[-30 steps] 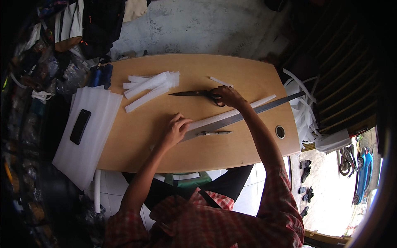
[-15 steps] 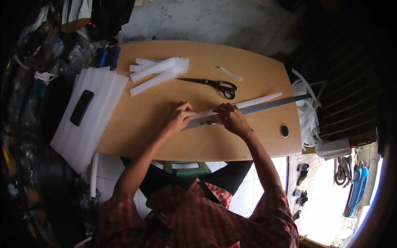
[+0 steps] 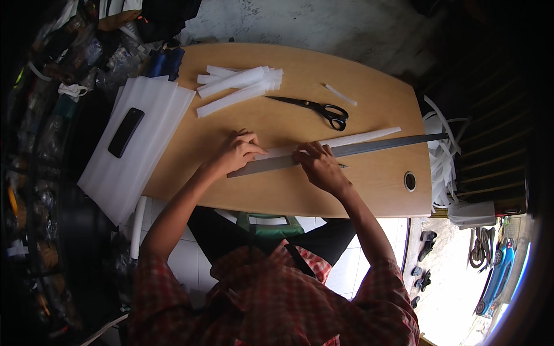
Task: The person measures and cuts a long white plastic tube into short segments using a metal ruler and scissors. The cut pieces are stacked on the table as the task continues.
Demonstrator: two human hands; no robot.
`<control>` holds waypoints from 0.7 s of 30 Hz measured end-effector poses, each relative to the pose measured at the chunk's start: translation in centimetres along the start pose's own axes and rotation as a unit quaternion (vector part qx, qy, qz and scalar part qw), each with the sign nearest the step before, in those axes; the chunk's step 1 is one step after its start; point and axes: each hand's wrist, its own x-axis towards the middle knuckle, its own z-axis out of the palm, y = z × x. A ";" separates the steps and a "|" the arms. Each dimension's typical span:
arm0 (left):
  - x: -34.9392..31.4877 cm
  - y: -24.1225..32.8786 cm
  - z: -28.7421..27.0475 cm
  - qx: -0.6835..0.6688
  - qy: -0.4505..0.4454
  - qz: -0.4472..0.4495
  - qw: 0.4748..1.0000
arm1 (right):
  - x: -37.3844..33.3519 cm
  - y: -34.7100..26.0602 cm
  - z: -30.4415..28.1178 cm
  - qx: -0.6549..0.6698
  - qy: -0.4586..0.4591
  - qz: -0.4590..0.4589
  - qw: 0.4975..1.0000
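A long strip of white foam sheet (image 3: 360, 136) lies slantwise on the table, with a dark grey metal ruler (image 3: 392, 143) along its near edge. My left hand (image 3: 235, 154) has its fingertips pinched together at the strip's left part, just above the ruler's left end. Curled fingers of my right hand (image 3: 318, 164) press on the ruler and the strip's edge farther right. Beside that hand, the tip of a small slim tool (image 3: 343, 166) shows; the rest of it is hidden under the hand. Black-handled scissors (image 3: 332, 114) lie beyond the strip.
Cut white foam strips (image 3: 236, 86) are piled at the far left of the wooden table (image 3: 277, 196). A black phone (image 3: 126, 132) rests on stacked foam sheets (image 3: 156, 132). One short strip (image 3: 340, 94) lies near the scissors. Foam offcuts (image 3: 441, 167) hang past the right edge.
My left hand has moved left along the strip, and my right hand has shifted slightly left over the small tool. The ruler's left end now shows more clearly. The whole view has shifted a little.
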 end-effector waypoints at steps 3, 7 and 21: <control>-0.5 -0.4 -0.8 0.014 -0.004 0.013 1.000 | 0.6 -0.7 0.4 -0.002 0.003 -0.016 1.000; -1.3 -0.7 -1.7 0.007 -0.030 -0.005 1.000 | 1.0 -1.3 0.6 0.014 -0.001 -0.032 0.999; -3.1 -0.8 -4.6 0.037 -0.084 -0.008 0.996 | 0.5 0.2 0.6 0.059 0.032 -0.002 0.998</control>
